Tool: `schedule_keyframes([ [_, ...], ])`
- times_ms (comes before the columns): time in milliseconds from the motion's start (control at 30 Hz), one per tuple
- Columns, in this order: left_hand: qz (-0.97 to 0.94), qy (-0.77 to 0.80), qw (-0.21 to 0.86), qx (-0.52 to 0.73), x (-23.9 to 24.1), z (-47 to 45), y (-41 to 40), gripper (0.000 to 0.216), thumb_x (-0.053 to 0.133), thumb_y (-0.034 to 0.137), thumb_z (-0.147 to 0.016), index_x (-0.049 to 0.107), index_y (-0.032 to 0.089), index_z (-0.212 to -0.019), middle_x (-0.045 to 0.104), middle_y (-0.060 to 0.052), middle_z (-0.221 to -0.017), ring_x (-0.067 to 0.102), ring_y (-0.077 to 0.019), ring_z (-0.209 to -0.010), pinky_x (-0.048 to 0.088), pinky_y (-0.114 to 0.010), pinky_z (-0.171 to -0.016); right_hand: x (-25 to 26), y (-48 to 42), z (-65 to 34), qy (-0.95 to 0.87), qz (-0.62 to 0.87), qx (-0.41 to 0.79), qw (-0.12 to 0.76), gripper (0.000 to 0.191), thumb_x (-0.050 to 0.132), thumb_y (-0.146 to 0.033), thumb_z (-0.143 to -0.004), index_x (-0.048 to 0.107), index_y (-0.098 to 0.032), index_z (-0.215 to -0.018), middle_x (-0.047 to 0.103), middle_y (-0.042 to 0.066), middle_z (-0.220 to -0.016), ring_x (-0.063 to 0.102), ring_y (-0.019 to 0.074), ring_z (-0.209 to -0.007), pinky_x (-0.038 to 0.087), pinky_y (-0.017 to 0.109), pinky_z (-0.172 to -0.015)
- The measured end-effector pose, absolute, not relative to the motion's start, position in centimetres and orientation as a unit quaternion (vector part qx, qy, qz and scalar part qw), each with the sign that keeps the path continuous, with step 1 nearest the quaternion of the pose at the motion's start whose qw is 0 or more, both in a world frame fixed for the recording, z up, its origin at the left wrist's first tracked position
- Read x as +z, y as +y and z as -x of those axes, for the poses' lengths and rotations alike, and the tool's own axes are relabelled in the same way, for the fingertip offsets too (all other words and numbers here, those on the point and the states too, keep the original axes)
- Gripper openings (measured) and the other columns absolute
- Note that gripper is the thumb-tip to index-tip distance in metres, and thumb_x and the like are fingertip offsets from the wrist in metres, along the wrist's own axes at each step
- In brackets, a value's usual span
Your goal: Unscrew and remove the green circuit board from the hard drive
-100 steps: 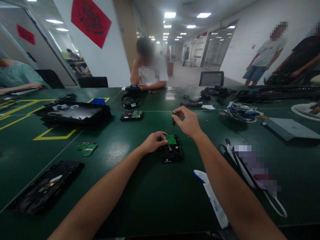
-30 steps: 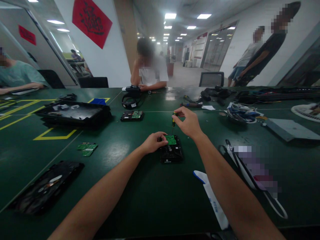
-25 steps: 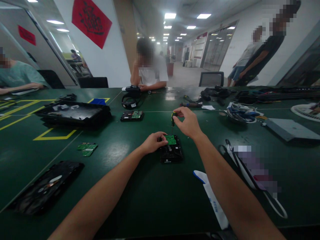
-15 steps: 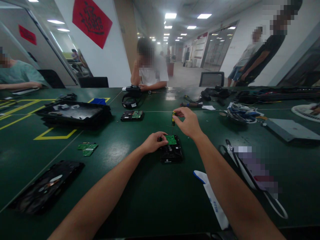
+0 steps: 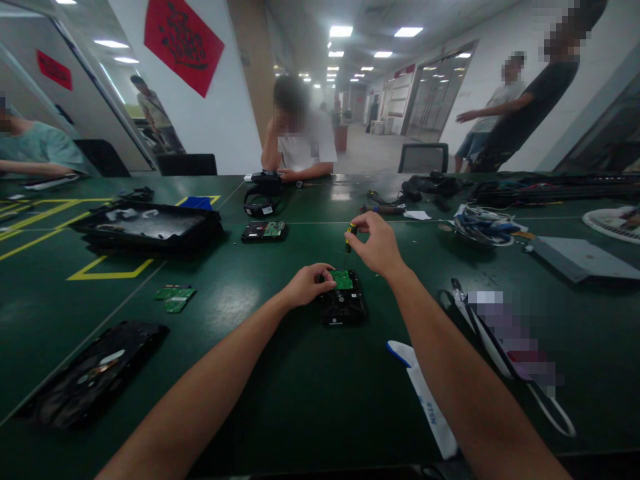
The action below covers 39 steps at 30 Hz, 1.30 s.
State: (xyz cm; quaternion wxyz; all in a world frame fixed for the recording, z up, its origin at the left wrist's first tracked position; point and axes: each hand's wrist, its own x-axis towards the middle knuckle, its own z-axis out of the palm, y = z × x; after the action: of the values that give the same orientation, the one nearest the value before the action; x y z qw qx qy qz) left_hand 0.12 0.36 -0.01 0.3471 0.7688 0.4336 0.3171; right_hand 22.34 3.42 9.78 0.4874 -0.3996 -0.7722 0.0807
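Observation:
In front of me a black hard drive (image 5: 343, 309) lies on the green table, its green circuit board (image 5: 343, 279) facing up at the far end. My left hand (image 5: 311, 285) grips the drive by its left far side, thumb on the board's edge and fingers bent over the side. Above the drive, my right hand (image 5: 374, 241) pinches the yellow-and-black handle of a screwdriver (image 5: 349, 244) between thumb and fingers. The thin shaft points down and reaches the board's far area. The screw under its tip is too small to make out.
A second hard drive (image 5: 264, 231) lies farther off. Left are a loose circuit board (image 5: 175, 297), an opened black casing (image 5: 95, 373) and a black tray (image 5: 150, 223). Right are a lanyard (image 5: 500, 340), a metal box (image 5: 585, 259) and coiled cables (image 5: 483, 227). A person (image 5: 305, 143) sits opposite.
The screwdriver handle has tilted slightly to the right at its top, and my right fingers have shifted around it. My left hand and the hard drive stay put.

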Motion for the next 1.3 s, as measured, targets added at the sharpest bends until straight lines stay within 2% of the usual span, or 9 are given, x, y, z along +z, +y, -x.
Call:
schedule_keyframes([
  [200, -0.767, 0.435, 0.35, 0.316, 0.23, -0.18, 0.18, 0.022, 0.071, 0.037, -0.085, 0.068, 0.016, -0.087, 0.064, -0.007, -0.132, 0.051, -0.0089, -0.065, 0.045, -0.027, -0.067, 9.75, 3.3, -22.28, -0.785, 0.385, 0.083, 0.478, 0.018, 0.063, -0.03, -0.089, 0.064, -0.023, -0.106, 0.068, 0.007, -0.104, 0.065, 0.0245, -0.096, 0.054, 0.045, -0.091],
  [467, -0.769, 0.439, 0.345, 0.31, 0.27, -0.23, 0.26, 0.021, 0.072, 0.036, -0.085, 0.069, 0.016, -0.086, 0.064, -0.008, -0.132, 0.052, -0.0089, -0.065, 0.045, -0.027, -0.066, 9.7, 3.47, -22.35, -0.776, 0.406, 0.086, 0.475, 0.017, 0.064, -0.028, -0.087, 0.061, -0.023, -0.103, 0.068, 0.007, -0.1, 0.065, 0.0254, -0.095, 0.054, 0.045, -0.09],
  [633, -0.765, 0.44, 0.348, 0.316, 0.08, -0.25, 0.28, 0.02, 0.072, 0.036, -0.085, 0.07, 0.016, -0.086, 0.065, -0.007, -0.131, 0.054, -0.0095, -0.066, 0.046, -0.027, -0.066, 9.64, 3.46, -22.35, -0.793, 0.379, 0.063, 0.473, 0.021, 0.061, -0.026, -0.089, 0.064, -0.023, -0.109, 0.067, 0.009, -0.107, 0.065, 0.0246, -0.097, 0.053, 0.044, -0.091],
  [867, -0.766, 0.435, 0.353, 0.314, 0.26, -0.18, 0.17, 0.022, 0.072, 0.037, -0.085, 0.069, 0.015, -0.086, 0.064, -0.008, -0.131, 0.052, -0.0089, -0.065, 0.045, -0.027, -0.066, 9.66, 3.46, -22.39, -0.771, 0.407, 0.09, 0.481, 0.018, 0.066, -0.03, -0.087, 0.06, -0.023, -0.102, 0.068, 0.007, -0.099, 0.065, 0.0246, -0.092, 0.054, 0.044, -0.088],
  [1033, -0.768, 0.438, 0.35, 0.31, 0.47, -0.26, 0.09, 0.02, 0.071, 0.035, -0.086, 0.068, 0.016, -0.085, 0.064, -0.008, -0.132, 0.051, -0.0087, -0.064, 0.044, -0.027, -0.065, 9.78, 3.3, -22.29, -0.791, 0.383, 0.08, 0.472, 0.017, 0.06, -0.027, -0.09, 0.063, -0.023, -0.106, 0.067, 0.008, -0.104, 0.064, 0.0244, -0.096, 0.053, 0.044, -0.09],
  [1300, -0.77, 0.435, 0.345, 0.312, 0.71, -0.21, -0.09, 0.019, 0.071, 0.034, -0.086, 0.069, 0.016, -0.084, 0.065, -0.008, -0.131, 0.053, -0.0099, -0.066, 0.045, -0.028, -0.067, 9.68, 3.46, -22.39, -0.772, 0.405, 0.098, 0.481, 0.014, 0.064, -0.032, -0.088, 0.06, -0.024, -0.1, 0.069, 0.007, -0.099, 0.065, 0.0256, -0.095, 0.054, 0.046, -0.089],
])
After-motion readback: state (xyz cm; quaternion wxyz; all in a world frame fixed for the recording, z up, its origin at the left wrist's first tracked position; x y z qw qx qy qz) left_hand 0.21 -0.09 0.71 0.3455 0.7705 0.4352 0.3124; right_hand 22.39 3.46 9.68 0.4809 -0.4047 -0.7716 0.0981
